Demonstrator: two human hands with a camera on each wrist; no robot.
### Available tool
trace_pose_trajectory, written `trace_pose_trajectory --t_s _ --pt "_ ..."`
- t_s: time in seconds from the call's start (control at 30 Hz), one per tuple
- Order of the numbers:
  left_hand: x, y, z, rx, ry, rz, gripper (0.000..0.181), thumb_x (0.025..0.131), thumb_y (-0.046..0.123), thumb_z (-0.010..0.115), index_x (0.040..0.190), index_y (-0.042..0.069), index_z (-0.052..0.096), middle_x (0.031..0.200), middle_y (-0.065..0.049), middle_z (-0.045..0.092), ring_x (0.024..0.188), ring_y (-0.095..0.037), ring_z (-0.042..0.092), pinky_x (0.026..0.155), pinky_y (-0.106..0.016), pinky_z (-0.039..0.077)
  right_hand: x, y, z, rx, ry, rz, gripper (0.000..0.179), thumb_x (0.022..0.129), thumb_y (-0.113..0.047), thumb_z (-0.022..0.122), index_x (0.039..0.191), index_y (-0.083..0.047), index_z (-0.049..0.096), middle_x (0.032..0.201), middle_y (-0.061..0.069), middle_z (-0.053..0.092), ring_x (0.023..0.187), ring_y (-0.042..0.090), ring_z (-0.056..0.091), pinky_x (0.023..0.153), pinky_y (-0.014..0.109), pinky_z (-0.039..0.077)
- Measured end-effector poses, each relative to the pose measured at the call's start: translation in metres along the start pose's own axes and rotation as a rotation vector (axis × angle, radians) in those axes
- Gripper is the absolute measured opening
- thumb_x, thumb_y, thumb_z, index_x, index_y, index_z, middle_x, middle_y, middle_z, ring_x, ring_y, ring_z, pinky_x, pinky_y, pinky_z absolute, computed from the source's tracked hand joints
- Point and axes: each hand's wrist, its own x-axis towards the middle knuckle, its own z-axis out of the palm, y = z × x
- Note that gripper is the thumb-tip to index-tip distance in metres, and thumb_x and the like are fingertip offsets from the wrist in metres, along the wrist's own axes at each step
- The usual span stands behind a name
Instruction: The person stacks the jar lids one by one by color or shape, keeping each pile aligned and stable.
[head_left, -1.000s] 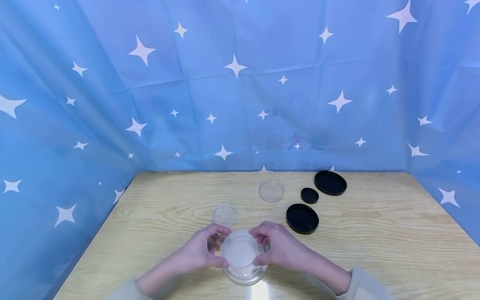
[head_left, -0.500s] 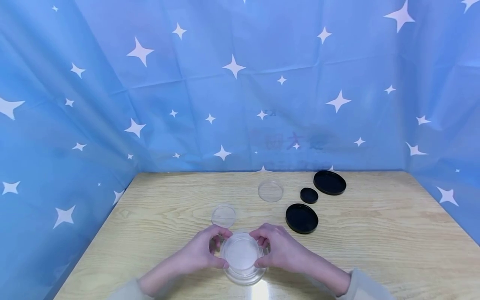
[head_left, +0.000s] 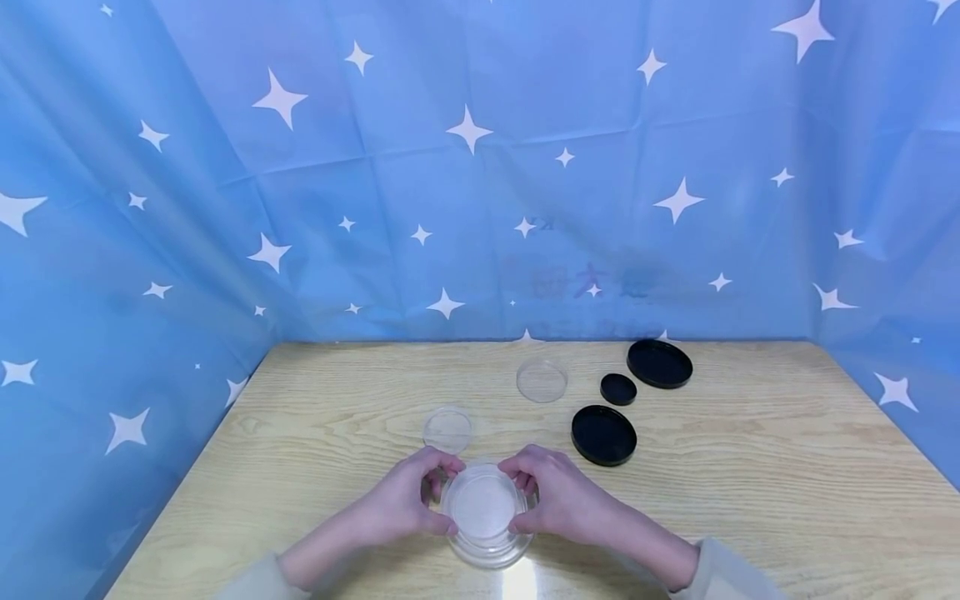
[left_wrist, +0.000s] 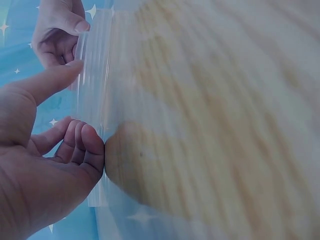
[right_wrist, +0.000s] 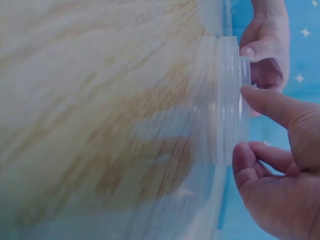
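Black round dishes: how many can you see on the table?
3: the large black dish farthest back, the small black dish just in front of it to the left, and the nearer black dish closest to the right hand. No others show.

Table (head_left: 322, 442): wood-grain top, smooth, glossy, reflective. Stacked dishes (head_left: 483, 504) on it: clear, smooth, shiny, plastic or glass, can't tell. Black dishes (head_left: 603, 436) on table: smooth, plastic-looking. Curtain (head_left: 420, 192) behind table: creased cloth, mostly matt.

- Left hand (head_left: 408, 500) and right hand (head_left: 558, 500) grip a clear dish (head_left: 483, 502) over a wider clear dish (head_left: 491, 557).
- Two clear discs (head_left: 447, 430) and three black discs (head_left: 603, 436) lie on the wooden table (head_left: 750, 458).
- Starry blue cloth (head_left: 390, 192) hangs behind.
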Motion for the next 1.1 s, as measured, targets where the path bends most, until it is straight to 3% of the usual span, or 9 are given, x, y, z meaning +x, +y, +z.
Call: trace_pose_trajectory --t_s 0.37,1.1 --pt "0.0018 0.0005 -0.002 0.007 -0.025 -0.019 0.066 0.068 0.005 0.09 0.127 0.001 0.061 0.109 -0.005 0.056 0.086 -0.016 0.054 0.069 -0.023 0.048 -0.0007 -0.0022 0.0002 -0.014 -0.036 0.022 0.059 0.068 -0.008 0.093 0.12 0.002 0.068 0.097 -0.004 0.056 0.087 0.009 0.054 0.076 0.025 0.051" --pt "0.0036 0.001 -0.0037 0.002 -0.046 -0.032 0.067 0.068 0.005 0.089 0.128 0.002 0.061 0.109 -0.006 0.055 0.085 -0.016 0.054 0.072 -0.024 0.048 -0.0006 0.0019 -0.0019 0.001 -0.039 -0.011 0.06 0.069 -0.012 0.094 0.121 0.002 0.067 0.096 -0.004 0.056 0.085 0.008 0.054 0.074 0.024 0.051"
